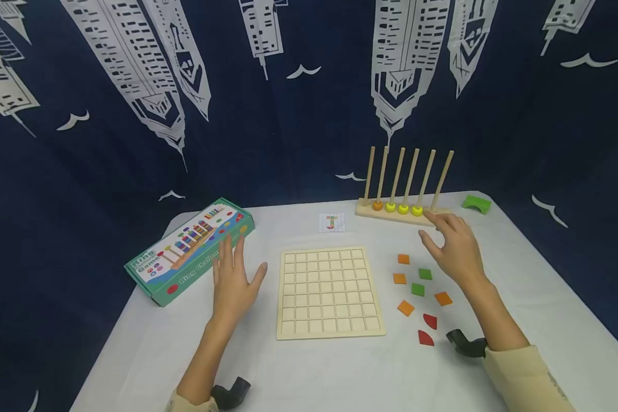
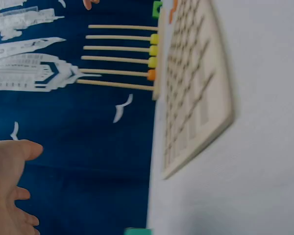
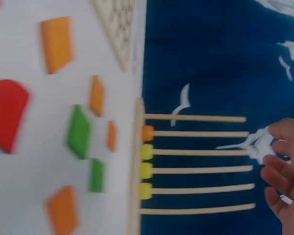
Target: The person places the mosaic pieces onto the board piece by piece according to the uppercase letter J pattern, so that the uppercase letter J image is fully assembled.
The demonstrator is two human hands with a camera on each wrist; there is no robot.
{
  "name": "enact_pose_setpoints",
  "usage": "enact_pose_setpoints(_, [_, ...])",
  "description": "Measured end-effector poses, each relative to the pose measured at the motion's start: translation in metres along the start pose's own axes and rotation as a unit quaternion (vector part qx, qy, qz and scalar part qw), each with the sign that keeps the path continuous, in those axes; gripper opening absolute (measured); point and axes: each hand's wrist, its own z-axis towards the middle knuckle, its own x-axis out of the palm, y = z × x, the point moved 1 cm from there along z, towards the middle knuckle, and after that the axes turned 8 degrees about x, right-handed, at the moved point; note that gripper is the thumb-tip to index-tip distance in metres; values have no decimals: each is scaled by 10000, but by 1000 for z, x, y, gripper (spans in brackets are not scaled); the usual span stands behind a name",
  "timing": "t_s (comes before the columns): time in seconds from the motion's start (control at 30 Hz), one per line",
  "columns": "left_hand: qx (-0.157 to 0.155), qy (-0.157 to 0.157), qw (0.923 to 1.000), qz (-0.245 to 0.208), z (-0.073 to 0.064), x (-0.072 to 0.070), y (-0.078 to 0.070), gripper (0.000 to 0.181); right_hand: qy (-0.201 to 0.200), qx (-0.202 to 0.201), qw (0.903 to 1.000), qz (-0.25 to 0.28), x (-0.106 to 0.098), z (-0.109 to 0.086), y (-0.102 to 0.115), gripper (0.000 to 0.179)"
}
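My left hand is raised with fingers spread and holds nothing, between the ring game box and the wooden grid board. On the right, my right hand hovers with loosely bent fingers and nothing in them. In the head view its index fingertip overlaps the front right of the wooden peg rack. The rack has a row of upright pegs; an orange ring sits low on one and yellow rings on three others. In the right wrist view, the fingers appear apart from the pegs.
Orange squares, green squares and red quarter-circle pieces lie between board and right arm. A small card with a J-shaped pattern lies behind the board. A green arch block is at the back right corner.
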Motion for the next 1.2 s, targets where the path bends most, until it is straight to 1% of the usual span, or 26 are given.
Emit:
enact_pose_setpoints(0.07, [-89, -92, 9991, -405, -6, 11, 0, 74, -37, 192, 9998, 67, 6, -7, -7, 44])
enact_pose_setpoints(0.13, [-232, -71, 9958, -884, -13, 22, 1, 72, 29, 371, 9993, 49, 12, -13, -13, 43])
enact_pose_setpoints(0.2, [-390, 47, 9908, -1293, -19, 33, 4, 70, 186, 508, 9985, 37, 18, -19, -19, 44])
enact_pose_setpoints(0.27, [-520, 224, 9854, -1604, -26, 43, 8, 70, 406, 640, 9971, 11, 25, -23, -24, 46])
enact_pose_setpoints(0.37, [-599, 527, 9791, -1870, -32, 55, 15, 74, 812, 916, 9925, 32, 35, -27, -30, 51])
enact_pose_setpoints(0.47, [-548, 829, 9752, -1978, -36, 65, 21, 80, 1229, 1150, 9857, 99, 43, -29, -36, 54])
enact_pose_setpoints(0.57, [-414, 1157, 9727, -1969, -39, 74, 28, 86, 1601, 1244, 9791, 146, 50, -29, -43, 54])
enact_pose_setpoints(0.63, [-306, 1387, 9705, -1949, -41, 78, 32, 89, 1834, 1217, 9752, 213, 56, -28, -48, 53])
enact_pose_setpoints(0.73, [-153, 1711, 9662, -1923, -43, 82, 35, 94, 2243, 1265, 9656, 351, 65, -26, -55, 51])
enact_pose_setpoints(0.8, [-15, 1912, 9652, -1786, -44, 83, 35, 97, 2518, 1339, 9576, 409, 70, -24, -59, 51])
enact_pose_setpoints(0.83, [85, 1994, 9652, -1687, -45, 84, 35, 99, 2658, 1394, 9529, 427, 72, -23, -61, 52])
enact_pose_setpoints(0.9, [310, 2117, 9662, -1437, -45, 85, 35, 104, 2854, 1429, 9467, 430, 76, -21, -65, 52])
enact_pose_setpoints(0.97, [546, 2217, 9668, -1149, -45, 87, 36, 109, 2999, 1442, 9422, 393, 79, -20, -67, 51])
enact_pose_setpoints(1.07, [775, 2345, 9651, -866, -46, 89, 37, 116, 3077, 1448, 9397, 360, 82, -19, -70, 45])
enact_pose_setpoints(1.2, [876, 2471, 9630, -630, -50, 90, 37, 120, 3107, 1514, 9378, 337, 85, -22, -72, 37])
